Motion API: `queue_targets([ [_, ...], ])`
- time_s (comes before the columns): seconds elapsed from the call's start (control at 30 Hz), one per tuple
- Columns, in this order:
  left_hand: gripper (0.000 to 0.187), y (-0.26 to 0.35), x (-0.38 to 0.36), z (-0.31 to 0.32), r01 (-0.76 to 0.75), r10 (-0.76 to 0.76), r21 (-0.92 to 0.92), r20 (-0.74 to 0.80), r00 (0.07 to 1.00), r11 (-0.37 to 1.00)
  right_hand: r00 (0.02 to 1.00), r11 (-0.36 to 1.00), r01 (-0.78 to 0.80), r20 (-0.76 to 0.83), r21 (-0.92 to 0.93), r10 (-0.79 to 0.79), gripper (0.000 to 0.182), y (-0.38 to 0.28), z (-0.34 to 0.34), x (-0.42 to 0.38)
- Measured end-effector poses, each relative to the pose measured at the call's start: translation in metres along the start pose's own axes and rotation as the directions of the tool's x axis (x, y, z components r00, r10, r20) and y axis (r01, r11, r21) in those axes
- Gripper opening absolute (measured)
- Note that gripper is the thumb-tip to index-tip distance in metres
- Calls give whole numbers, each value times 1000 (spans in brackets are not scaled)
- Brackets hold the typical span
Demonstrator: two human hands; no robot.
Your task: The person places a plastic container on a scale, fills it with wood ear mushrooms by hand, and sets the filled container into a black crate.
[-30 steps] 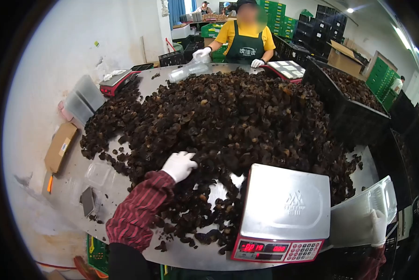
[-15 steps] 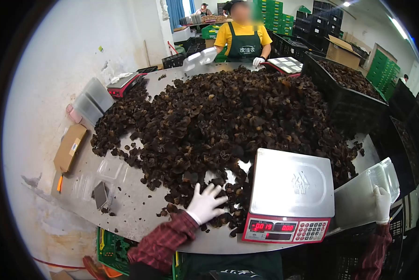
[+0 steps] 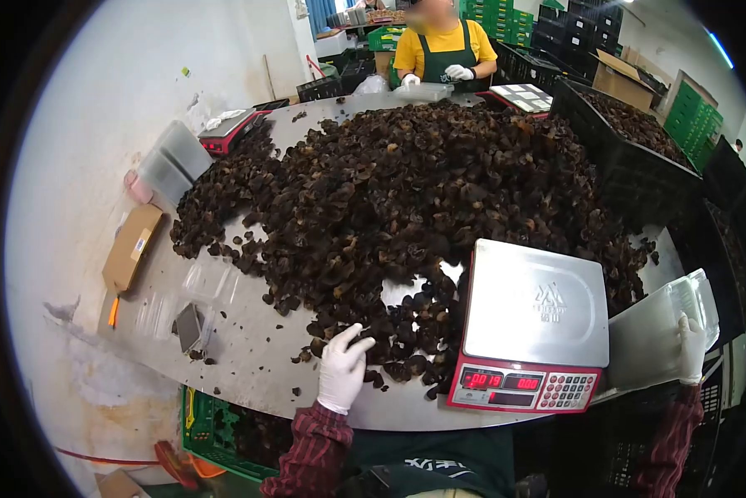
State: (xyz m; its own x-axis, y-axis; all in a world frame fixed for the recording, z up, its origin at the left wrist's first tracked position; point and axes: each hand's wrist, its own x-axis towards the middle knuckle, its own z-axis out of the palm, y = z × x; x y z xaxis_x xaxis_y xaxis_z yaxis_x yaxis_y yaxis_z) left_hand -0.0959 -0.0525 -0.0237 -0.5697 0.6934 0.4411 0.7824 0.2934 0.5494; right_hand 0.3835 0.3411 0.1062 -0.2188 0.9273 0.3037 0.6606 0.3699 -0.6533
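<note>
My left hand, in a white glove, is at the near edge of a large heap of dark dried wood ear mushrooms. Its fingers are slightly bent and apart, and I see nothing held in them. At the right, my gloved right hand grips the side of a stack of clear plastic boxes. Between my hands stands a red digital scale with a bare metal pan; its display shows -0.019.
Across the table a person in a yellow shirt and green apron handles a clear box. A black crate of mushrooms borders the right side. Cardboard and clear boxes lie left. A green crate sits below.
My left hand has drawn its spread fingers in and shifted slightly left. My right hand stays on the boxes. The person opposite has lowered the clear box to the table. The view has tilted slightly.
</note>
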Motion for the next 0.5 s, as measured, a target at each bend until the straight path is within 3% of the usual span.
queue_targets([
  [0.17,24,-9,1,-4,118,-119,-99,0,993,988,999,999,-37,-13,-19,37,37,1,-2,0],
  [0.23,22,1,3,-8,327,-316,-162,88,945,931,1000,998,-26,-15,-49,25,37,0,-2,0],
  [0.37,21,-3,5,-4,313,-304,-142,81,949,939,998,997,-58,-18,-50,57,37,0,-1,0],
  [0.5,25,-11,13,3,141,-144,38,87,986,989,998,997,-57,-14,-47,57,37,-1,-1,-3],
])
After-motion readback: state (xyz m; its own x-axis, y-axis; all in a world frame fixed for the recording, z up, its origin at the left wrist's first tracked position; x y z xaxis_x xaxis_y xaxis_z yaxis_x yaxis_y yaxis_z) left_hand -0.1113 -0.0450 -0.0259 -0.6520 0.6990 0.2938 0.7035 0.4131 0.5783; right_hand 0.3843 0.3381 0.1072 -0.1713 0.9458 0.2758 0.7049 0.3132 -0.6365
